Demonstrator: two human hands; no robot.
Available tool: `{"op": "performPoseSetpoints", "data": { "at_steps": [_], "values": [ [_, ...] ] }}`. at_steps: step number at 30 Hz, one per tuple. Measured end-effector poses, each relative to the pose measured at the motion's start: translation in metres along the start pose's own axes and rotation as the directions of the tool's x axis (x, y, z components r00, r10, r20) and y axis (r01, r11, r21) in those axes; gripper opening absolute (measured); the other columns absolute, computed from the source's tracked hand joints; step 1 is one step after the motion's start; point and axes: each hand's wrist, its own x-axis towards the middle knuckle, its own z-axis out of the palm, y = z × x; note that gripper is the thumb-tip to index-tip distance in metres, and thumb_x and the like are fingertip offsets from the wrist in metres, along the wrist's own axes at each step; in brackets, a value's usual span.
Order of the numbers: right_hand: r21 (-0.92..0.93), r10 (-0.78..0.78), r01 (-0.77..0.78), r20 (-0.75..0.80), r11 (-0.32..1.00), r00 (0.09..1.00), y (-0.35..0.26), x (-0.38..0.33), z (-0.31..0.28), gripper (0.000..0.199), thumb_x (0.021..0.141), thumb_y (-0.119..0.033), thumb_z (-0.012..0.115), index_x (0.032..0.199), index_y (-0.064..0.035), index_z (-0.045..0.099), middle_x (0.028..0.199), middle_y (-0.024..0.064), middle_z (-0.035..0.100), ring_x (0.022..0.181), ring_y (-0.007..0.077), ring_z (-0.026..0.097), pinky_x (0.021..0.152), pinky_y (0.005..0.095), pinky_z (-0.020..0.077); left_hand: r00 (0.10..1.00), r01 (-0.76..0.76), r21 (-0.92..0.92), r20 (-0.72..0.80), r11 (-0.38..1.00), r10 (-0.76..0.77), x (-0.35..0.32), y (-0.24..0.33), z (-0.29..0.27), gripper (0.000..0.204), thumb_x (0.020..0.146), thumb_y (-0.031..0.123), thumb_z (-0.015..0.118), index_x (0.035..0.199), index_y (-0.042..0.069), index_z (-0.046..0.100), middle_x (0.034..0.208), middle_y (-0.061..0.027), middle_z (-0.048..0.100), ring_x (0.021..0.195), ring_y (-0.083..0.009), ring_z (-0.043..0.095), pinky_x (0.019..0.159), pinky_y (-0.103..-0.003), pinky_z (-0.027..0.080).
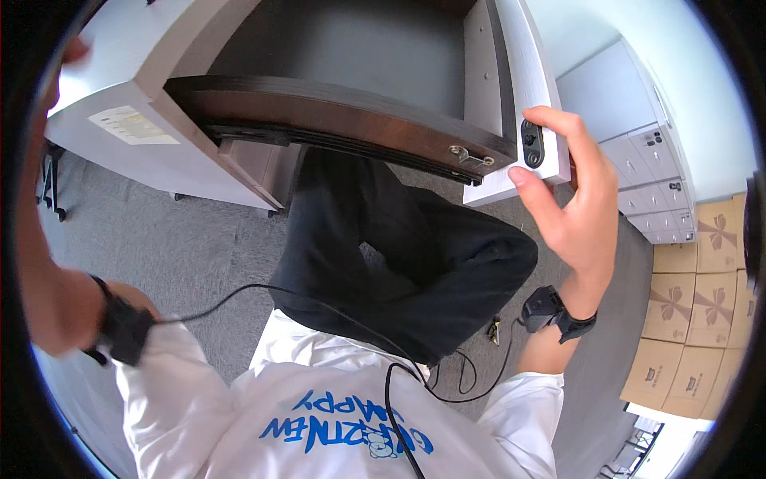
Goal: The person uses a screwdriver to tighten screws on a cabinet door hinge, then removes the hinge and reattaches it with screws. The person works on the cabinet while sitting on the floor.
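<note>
A drawer with dark brown sides and a white front panel is pulled out of a white cabinet. My right hand grips the end of that panel. Its thumb and forefinger sit either side of a black oval fitting on the panel's edge; the other fingers are mostly hidden behind. Close by, a small metal bracket with screws is fixed to the drawer's side. At the far left edge my left hand is raised beside the cabinet top, blurred and partly cut off, so its fingers do not read clearly.
My legs in black trousers are under the drawer. Black cables run across my body from the wrist devices. White lockers and stacked cardboard boxes stand at right. A small yellow-black object lies on the grey carpet.
</note>
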Motion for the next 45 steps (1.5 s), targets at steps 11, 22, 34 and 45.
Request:
{"op": "performPoseSetpoints", "data": {
  "at_steps": [11,22,34,45],
  "values": [
    [-0.106,0.046,-0.002,0.421,0.994,0.906,-0.004,0.03,-0.043,0.052,0.074,-0.017,0.076,0.122,-0.0013,0.062,0.105,0.0099,0.059,0.09,0.0201,0.061,0.078,0.0303,0.0493,0.981,-0.113,-0.948,-0.059,0.297,0.186,-0.031,0.101,0.1,0.023,0.069,0.011,0.088,0.088,0.008,0.076,0.078,-0.0085,0.067,0.06,-0.0132,0.06,0.049,-0.024,0.041],
    [-0.21,-0.012,0.087,0.335,0.974,0.942,-0.005,0.028,-0.027,0.047,0.071,-0.018,0.061,0.114,-0.0002,0.057,0.106,0.0137,0.048,0.088,0.0246,0.052,0.078,0.0327,0.0447,0.994,0.053,-0.993,0.063,0.104,0.094,-0.019,0.18,0.12,0.049,0.076,-0.002,0.083,0.123,-0.001,0.069,0.079,-0.0071,0.06,0.056,-0.0144,0.055,0.05,-0.028,0.045],
    [-0.215,-0.086,0.177,0.375,0.96,0.923,0.016,0.021,-0.031,0.061,0.071,-0.028,0.067,0.124,-0.0012,0.054,0.118,0.0127,0.045,0.093,0.0201,0.051,0.083,0.0303,0.0416,0.99,0.139,-0.984,0.134,-0.111,0.053,-0.023,0.215,0.145,0.059,0.083,-0.004,0.074,0.14,-0.005,0.057,0.076,-0.0071,0.058,0.055,-0.0115,0.054,0.05,-0.026,0.044],
    [-0.331,-0.126,0.232,0.312,0.915,0.942,0.026,0.017,-0.031,0.066,0.078,-0.042,0.066,0.126,0.0013,0.055,0.121,0.0168,0.048,0.089,0.019,0.051,0.08,0.0317,0.0404,0.989,0.139,-0.975,0.128,-0.175,0.071,-0.018,0.221,0.149,0.063,0.083,-0.004,0.073,0.143,-0.008,0.054,0.074,-0.0065,0.059,0.055,-0.0116,0.054,0.05,-0.026,0.044]
  ]
}}
